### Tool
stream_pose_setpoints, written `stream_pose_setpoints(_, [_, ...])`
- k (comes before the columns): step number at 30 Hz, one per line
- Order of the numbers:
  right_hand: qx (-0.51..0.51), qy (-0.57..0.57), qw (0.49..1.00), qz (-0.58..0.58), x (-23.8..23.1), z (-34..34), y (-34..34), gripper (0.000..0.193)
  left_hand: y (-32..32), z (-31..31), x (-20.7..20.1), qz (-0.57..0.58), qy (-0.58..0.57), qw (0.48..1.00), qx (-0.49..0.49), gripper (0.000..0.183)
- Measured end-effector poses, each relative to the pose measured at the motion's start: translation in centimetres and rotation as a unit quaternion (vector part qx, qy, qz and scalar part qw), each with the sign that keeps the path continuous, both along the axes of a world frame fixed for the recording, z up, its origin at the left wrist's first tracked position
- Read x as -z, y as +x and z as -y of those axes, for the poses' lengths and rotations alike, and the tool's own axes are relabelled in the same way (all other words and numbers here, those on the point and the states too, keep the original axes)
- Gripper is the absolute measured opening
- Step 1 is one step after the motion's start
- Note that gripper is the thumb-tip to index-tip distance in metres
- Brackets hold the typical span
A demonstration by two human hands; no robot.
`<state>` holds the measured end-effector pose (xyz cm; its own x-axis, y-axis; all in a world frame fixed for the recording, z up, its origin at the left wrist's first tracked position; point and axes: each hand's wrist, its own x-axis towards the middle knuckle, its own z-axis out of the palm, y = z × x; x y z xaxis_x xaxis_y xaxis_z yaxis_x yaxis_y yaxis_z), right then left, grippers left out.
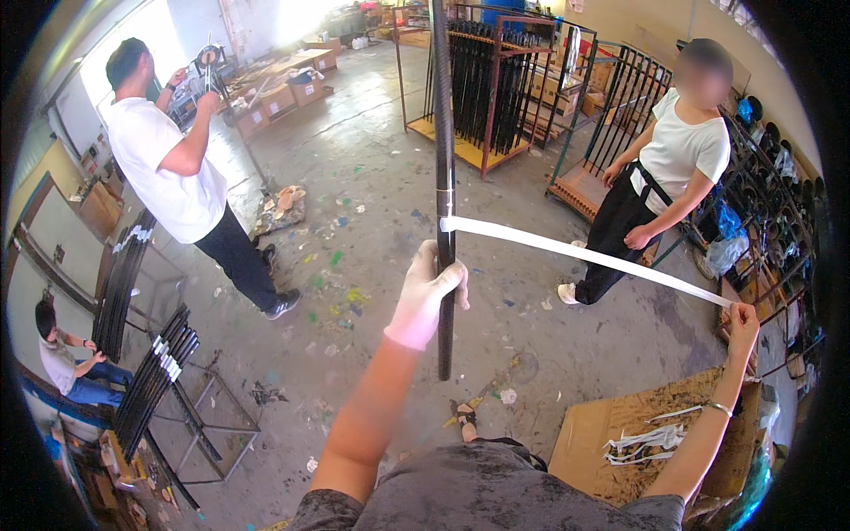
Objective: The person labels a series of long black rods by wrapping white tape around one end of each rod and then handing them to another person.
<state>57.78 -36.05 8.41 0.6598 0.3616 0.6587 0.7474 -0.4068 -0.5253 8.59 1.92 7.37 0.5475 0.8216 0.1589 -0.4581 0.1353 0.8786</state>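
My left hand (431,288), in a white glove, is closed round a long black tube (445,159) that stands upright before me and runs past the top of the view. Just above that hand, a white strip of tape (584,255) is attached to the tube. The strip stretches taut to the right and slightly down. Its far end is pinched in the fingers of my bare right hand (745,326), held out at the right with a bracelet on the wrist.
A cardboard box (575,434) with loose white strips (646,442) stands below my right arm. One person (168,168) works at left, another (677,168) stands at right, and a third (66,354) sits lower left by racked black tubes (159,380). A metal rack (487,97) stands behind.
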Motion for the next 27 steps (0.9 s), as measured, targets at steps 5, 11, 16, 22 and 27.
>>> stream_pose_setpoints(5, [0.026,-0.043,0.998,-0.031,-0.5,1.4,-0.4,0.017,0.1,-0.8,0.4,0.073,-0.062,0.991,0.098,0.011])
stream_pose_setpoints(11, [0.008,-0.018,0.998,-0.060,-1.0,2.2,-1.1,0.017,1.9,-0.2,0.4,-0.016,-0.021,1.000,0.001,0.015])
stream_pose_setpoints(16, [0.050,-0.027,0.998,-0.022,0.0,4.8,0.5,0.016,1.7,-1.8,2.0,0.014,-0.040,0.999,0.027,0.025])
stream_pose_setpoints(22, [0.029,-0.140,0.990,-0.005,1.4,3.8,-5.3,0.016,2.2,-3.2,3.9,0.029,-0.118,0.993,0.008,0.022])
stream_pose_setpoints(27, [0.087,-0.234,0.964,-0.091,6.3,5.6,-10.6,0.011,5.9,-2.8,7.4,-0.039,-0.223,0.974,0.025,0.023])
